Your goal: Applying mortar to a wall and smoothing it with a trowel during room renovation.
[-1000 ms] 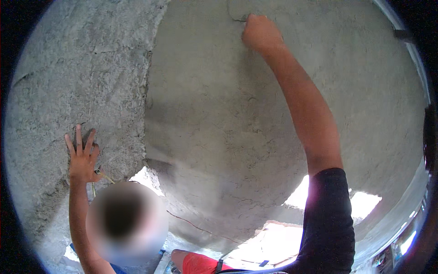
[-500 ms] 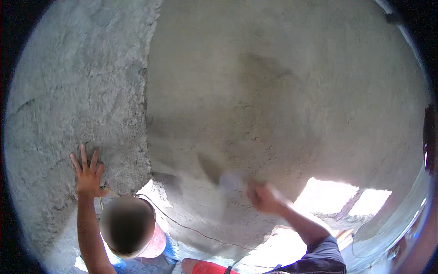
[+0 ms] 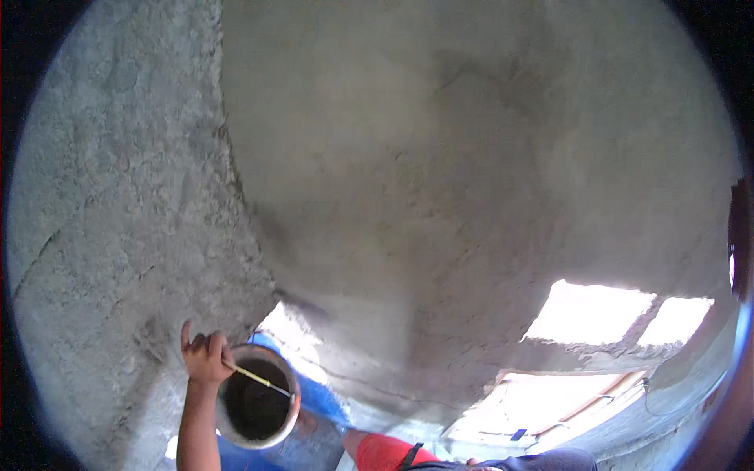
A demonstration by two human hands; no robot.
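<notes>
My left hand (image 3: 206, 357) is at the lower left, in front of the rough wall. Its fingers are mostly curled around the handle (image 3: 261, 378) of a bucket, a thin bail with a yellow grip, while one finger sticks up. The bucket (image 3: 292, 420) hangs or stands just right of this hand, its round mouth facing me. Inside it is dark grey mortar (image 3: 255, 404). My right hand does not show; only a dark sleeve (image 3: 550, 461) appears at the lower edge.
A rough grey wall section (image 3: 141, 157) meets a smoother plastered one (image 3: 377, 157) along a ragged vertical edge. Bright sunlit patches (image 3: 589, 312) lie at the lower right. Something blue (image 3: 318, 396) is beside the bucket. My red-clothed leg (image 3: 389, 453) shows below.
My left hand has come off the rough wall, moved down and right, and curled round the bucket's handle. My right hand, which held a blurred trowel against the plaster, has dropped out of view.
</notes>
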